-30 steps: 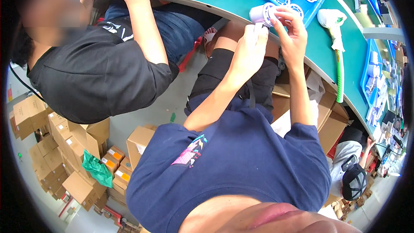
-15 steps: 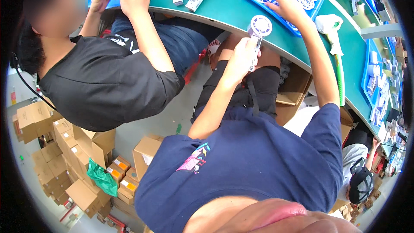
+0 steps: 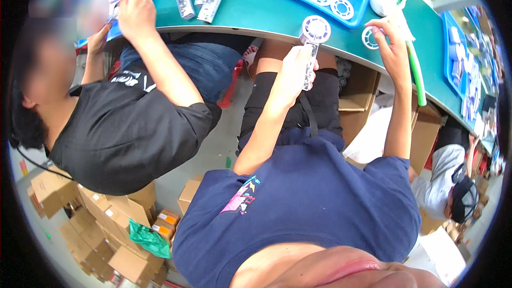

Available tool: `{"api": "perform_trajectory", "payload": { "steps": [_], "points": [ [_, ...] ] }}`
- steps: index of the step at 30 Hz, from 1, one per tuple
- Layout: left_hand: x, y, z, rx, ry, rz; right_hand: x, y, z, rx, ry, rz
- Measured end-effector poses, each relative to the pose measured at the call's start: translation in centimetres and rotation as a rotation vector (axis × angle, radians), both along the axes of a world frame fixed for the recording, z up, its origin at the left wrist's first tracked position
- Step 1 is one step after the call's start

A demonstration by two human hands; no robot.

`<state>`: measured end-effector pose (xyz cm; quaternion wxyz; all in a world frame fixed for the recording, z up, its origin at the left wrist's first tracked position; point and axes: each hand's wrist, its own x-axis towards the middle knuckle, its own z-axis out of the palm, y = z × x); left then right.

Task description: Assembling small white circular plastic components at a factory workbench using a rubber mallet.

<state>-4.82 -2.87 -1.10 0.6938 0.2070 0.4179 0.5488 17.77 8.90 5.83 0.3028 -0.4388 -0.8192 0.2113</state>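
My left hand [image 3: 290, 74] is closed around the patterned handle of what looks like a small handheld fan [image 3: 316, 30]. Its round white head, with a slotted ring on its face, points up near the table's front edge. To the right, my right hand [image 3: 393, 48] pinches a white slotted ring [image 3: 369, 38] at its edge, over the green table. Beyond both hands lies a blue tray [image 3: 349, 20] holding several similar white rings and small white discs.
A white cloth-like bundle [image 3: 388, 2] with a green tube [image 3: 417, 77] lies by my right hand. Several similar fans [image 3: 212, 2] rest at the table's far left. A co-worker in a black shirt [image 3: 128, 133] sits left. Cardboard boxes [image 3: 360, 93] stand under the table.
My right hand has left the tray and come nearer and to the right, with a white ring in its fingers. My left hand still holds the fan. The view has shifted slightly.
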Motion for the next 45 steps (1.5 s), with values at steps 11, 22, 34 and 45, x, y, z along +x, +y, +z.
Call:
{"api": "perform_trajectory", "payload": {
  "steps": [11, 22, 34, 45],
  "points": [
    [3.2, 0.1, 0.1, -0.021, 0.016, -0.142, 1.5, -4.0, -5.3, 0.28, -0.292, -0.353],
    [1.9, 1.1, 0.9, -0.073, 0.053, -0.198, 1.5, -3.9, -5.6, 0.214, -0.265, -0.395],
    [1.8, 1.0, 0.9, -0.037, 0.108, -0.209, -3.8, -4.0, -0.9, 0.049, 0.05, 0.14],
    [1.5, 1.0, 0.9, -0.037, 0.12, -0.222, -3.8, -4.0, -0.3, 0.022, 0.009, 0.22]
  ]
}}
